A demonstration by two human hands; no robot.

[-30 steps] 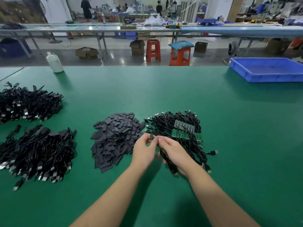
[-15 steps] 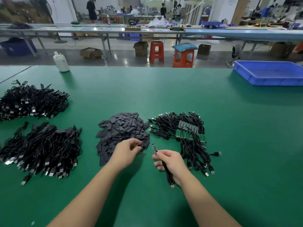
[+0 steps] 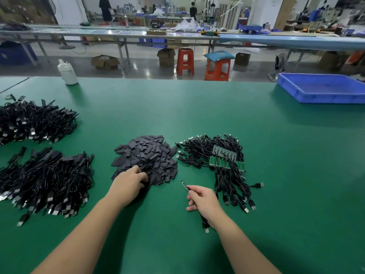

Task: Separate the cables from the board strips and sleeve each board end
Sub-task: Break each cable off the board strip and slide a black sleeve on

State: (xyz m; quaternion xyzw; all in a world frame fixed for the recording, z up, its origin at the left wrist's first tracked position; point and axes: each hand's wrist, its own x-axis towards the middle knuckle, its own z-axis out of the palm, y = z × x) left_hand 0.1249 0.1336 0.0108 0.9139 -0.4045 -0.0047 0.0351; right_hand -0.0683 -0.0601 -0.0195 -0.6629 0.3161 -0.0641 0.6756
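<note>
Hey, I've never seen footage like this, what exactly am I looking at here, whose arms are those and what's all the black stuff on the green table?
There is no machine: a camera worn on a person's head looks down at their bare arms. The left hand reaches into a pile of flat black sleeves. The right hand grips one black cable with a small board end sticking up. Right of it lie cables joined to green board strips; at left, two heaps of cables. A blue tray sits far right.
</note>
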